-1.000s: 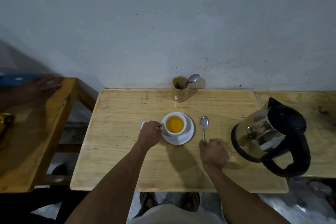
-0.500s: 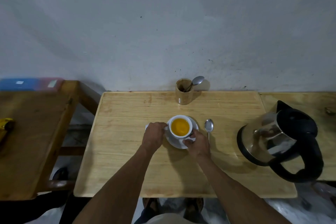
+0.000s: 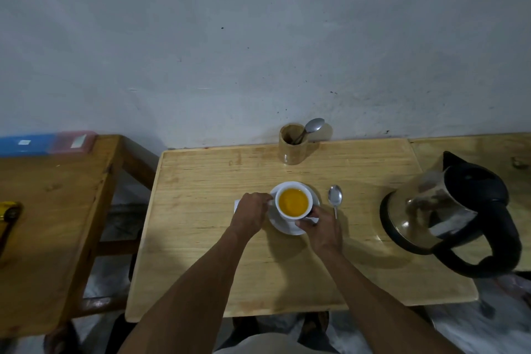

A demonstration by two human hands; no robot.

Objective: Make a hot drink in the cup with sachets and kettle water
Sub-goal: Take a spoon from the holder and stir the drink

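Both hands, left hand and right hand, grip the full white ceramic cup; a jerky lift risks slopping orange drink.

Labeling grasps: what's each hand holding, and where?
Left hand grips the cup at its handle side; right hand grips the cup's near base at the saucer.

No text can be read; labels on the blue box are blurred.
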